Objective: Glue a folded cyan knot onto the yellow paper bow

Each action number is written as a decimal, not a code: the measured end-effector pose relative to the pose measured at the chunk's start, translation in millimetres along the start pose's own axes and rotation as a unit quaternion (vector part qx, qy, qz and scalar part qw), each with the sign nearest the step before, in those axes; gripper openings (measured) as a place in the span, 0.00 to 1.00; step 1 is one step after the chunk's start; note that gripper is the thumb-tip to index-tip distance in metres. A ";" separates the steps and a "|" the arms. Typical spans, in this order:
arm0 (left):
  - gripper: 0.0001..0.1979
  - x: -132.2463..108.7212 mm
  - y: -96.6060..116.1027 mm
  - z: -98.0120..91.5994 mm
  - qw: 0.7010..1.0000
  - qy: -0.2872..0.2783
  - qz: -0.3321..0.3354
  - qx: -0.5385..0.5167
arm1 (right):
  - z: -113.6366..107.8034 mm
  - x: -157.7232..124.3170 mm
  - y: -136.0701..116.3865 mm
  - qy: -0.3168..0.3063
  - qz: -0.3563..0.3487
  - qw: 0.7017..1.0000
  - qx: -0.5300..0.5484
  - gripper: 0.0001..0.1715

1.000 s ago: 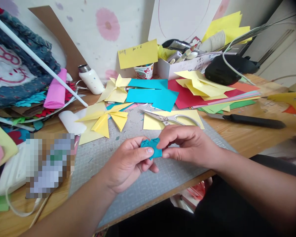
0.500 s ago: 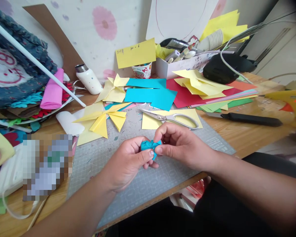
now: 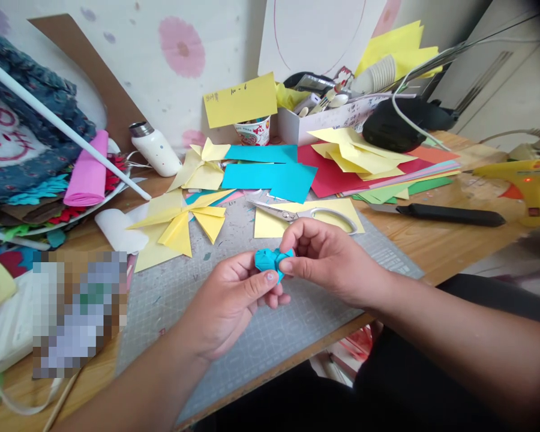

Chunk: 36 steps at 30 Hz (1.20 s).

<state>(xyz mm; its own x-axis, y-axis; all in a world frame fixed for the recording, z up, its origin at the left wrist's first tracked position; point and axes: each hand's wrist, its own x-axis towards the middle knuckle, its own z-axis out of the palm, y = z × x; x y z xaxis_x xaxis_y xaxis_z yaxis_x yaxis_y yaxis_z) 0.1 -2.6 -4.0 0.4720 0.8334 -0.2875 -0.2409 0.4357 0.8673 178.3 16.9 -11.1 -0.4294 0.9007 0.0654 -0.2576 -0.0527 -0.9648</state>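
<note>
Turquoise folded paper [image 3: 265,259], centre of frame, held over the grey cutting mat [image 3: 292,348] | left hand [image 3: 234,294]: grip pinching its lower-left side; right hand [image 3: 330,258]: grip pinching its right edge | apparently shaping folds; another crease would call for steady left support | scissors [image 3: 290,215] just beyond right hand could hinder reach; black-handled knife [image 3: 454,215], right of frame

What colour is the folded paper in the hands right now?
The folded paper is turquoise blue, seen best in the head view.
</note>
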 end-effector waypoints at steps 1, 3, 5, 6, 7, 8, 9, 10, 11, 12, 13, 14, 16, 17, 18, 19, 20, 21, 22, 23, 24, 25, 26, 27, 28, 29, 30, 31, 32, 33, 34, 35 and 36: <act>0.05 -0.3 -0.5 0.7 1.000 0.011 0.000 0.003 | 1.4 -0.3 0.7 0.009 -0.006 1.000 0.000 0.17; 0.06 -0.9 -1.7 1.0 0.998 0.035 0.011 0.050 | 5.1 -0.9 3.0 0.023 -0.016 1.000 -0.002 0.16; 0.07 -1.8 -3.3 -0.3 0.989 0.062 0.035 0.129 | 8.7 -0.7 5.2 0.040 -0.017 0.999 -0.010 0.16; 0.07 -2.3 -4.2 -1.3 0.982 0.073 0.049 0.165 | 9.8 -0.3 5.9 0.047 -0.015 0.999 -0.014 0.16; 0.07 -2.7 -5.0 -2.2 0.976 0.081 0.061 0.192 | 10.0 0.3 6.1 0.050 -0.012 0.999 -0.012 0.16; 0.06 -3.0 -5.7 -2.9 0.972 0.087 0.071 0.208 | 9.2 1.1 5.8 0.047 -0.009 0.999 0.001 0.15; 0.06 -3.2 -6.1 -3.4 0.969 0.091 0.079 0.216 | 7.3 2.0 4.9 0.036 -0.005 0.999 0.020 0.14; 0.06 -3.2 -6.3 -3.5 0.968 0.093 0.084 0.218 | 4.5 2.9 3.6 0.018 0.003 0.999 0.043 0.13; 0.07 -3.2 -6.3 -3.4 0.968 0.093 0.086 0.217 | 1.1 3.6 2.0 -0.006 0.013 0.998 0.064 0.13; 0.08 -3.0 -6.1 -3.0 0.969 0.092 0.086 0.213 | -2.5 4.3 0.4 -0.029 0.026 0.996 0.079 0.13; 0.09 -2.9 -5.8 -2.6 0.970 0.091 0.086 0.210 | -5.8 4.8 -1.1 -0.048 0.037 0.995 0.085 0.13; 0.09 -2.8 -5.4 -2.3 0.970 0.090 0.085 0.209 | -8.5 5.2 -2.2 -0.061 0.046 0.994 0.081 0.14; 0.09 -2.8 -5.0 -2.4 0.968 0.091 0.085 0.220 | -11.0 5.7 -3.1 -0.064 0.048 0.995 0.058 0.16; 0.10 -3.1 -4.9 -2.8 0.963 0.094 0.086 0.236 | -10.9 5.9 -2.9 -0.059 0.043 0.996 0.046 0.16; 0.10 -3.4 -5.0 -3.4 0.957 0.097 0.086 0.259 | -10.2 6.1 -2.5 -0.054 0.037 0.997 0.036 0.17; 0.10 -3.8 -5.1 -3.9 0.949 0.102 0.086 0.285 | -9.1 6.3 -1.9 -0.050 0.030 0.998 0.028 0.18; 0.09 -4.3 -5.2 -4.2 0.940 0.106 0.087 0.312 | -7.8 6.5 -1.4 -0.045 0.024 0.998 0.019 0.18; 0.09 -4.8 -5.3 -4.2 0.932 0.110 0.090 0.335 | -6.5 6.6 -0.9 -0.040 0.019 0.999 0.011 0.18; 0.09 -5.1 -5.2 -3.7 0.924 0.113 0.095 0.352 | -5.1 6.5 -0.6 -0.032 0.014 0.999 0.001 0.18; 0.09 -5.4 -5.1 -2.8 0.917 0.117 0.103 0.367 | -3.7 6.2 -0.5 -0.023 0.009 1.000 -0.007 0.19; 0.09 -5.6 -4.9 -1.6 0.910 0.121 0.110 0.380 | -2.0 5.8 -0.4 -0.011 0.003 1.000 -0.015 0.19; 0.09 -5.7 -4.6 -0.3 0.902 0.128 0.117 0.396 | 0.0 5.1 -0.3 0.000 -0.004 1.000 -0.022 0.19; 0.10 -5.8 -4.4 0.9 0.893 0.137 0.122 0.411 | 2.4 4.3 0.0 0.010 -0.011 1.000 -0.028 0.19; 0.10 -5.9 -4.2 1.7 0.884 0.146 0.125 0.427 | 5.0 3.4 0.5 0.021 -0.018 0.999 -0.031 0.19; 0.10 -6.0 -4.0 2.0 0.874 0.156 0.128 0.442 | 7.7 2.7 1.1 0.032 -0.024 0.999 -0.034 0.18; 0.10 -6.2 -3.8 1.7 0.865 0.162 0.133 0.456 | 10.1 2.2 1.8 0.044 -0.030 0.998 -0.036 0.17; 0.10 -6.5 -3.5 0.9 0.858 0.165 0.139 0.465 | 12.0 1.9 2.3 0.054 -0.033 0.997 -0.035 0.17; 0.10 -6.7 -3.1 -0.4 0.853 0.166 0.146 0.472 | 13.1 2.1 2.6 0.063 -0.035 0.997 -0.031 0.16; 0.11 -6.8 -2.4 -2.0 0.850 0.166 0.153 0.477 | 13.1 2.6 2.4 0.063 -0.033 0.997 -0.025 0.16; 0.11 -6.8 -1.5 -3.5 0.848 0.166 0.156 0.479 | 12.1 3.3 1.9 0.054 -0.026 0.998 -0.020 0.16; 0.11 -6.4 -0.5 -4.9 0.847 0.164 0.156 0.480 | 10.3 4.2 0.9 0.037 -0.015 0.999 -0.015 0.16; 0.11 -5.7 0.4 -5.8 0.847 0.160 0.152 0.484 | 7.8 5.2 -0.3 0.013 0.000 1.000 -0.011 0.17; 0.11 -4.8 1.2 -6.3 0.845 0.155 0.146 0.490 | 5.2 6.0 -1.5 -0.014 0.017 1.000 -0.007 0.17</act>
<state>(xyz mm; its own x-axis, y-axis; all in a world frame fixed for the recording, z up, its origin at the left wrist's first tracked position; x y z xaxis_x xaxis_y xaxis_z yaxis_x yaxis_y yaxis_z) -7.8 -3.9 -4.1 0.2320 0.9721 0.0356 0.5812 -0.1679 0.7962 171.6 20.2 -8.0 -0.4612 0.8864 0.0392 -0.2302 -0.0769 -0.9701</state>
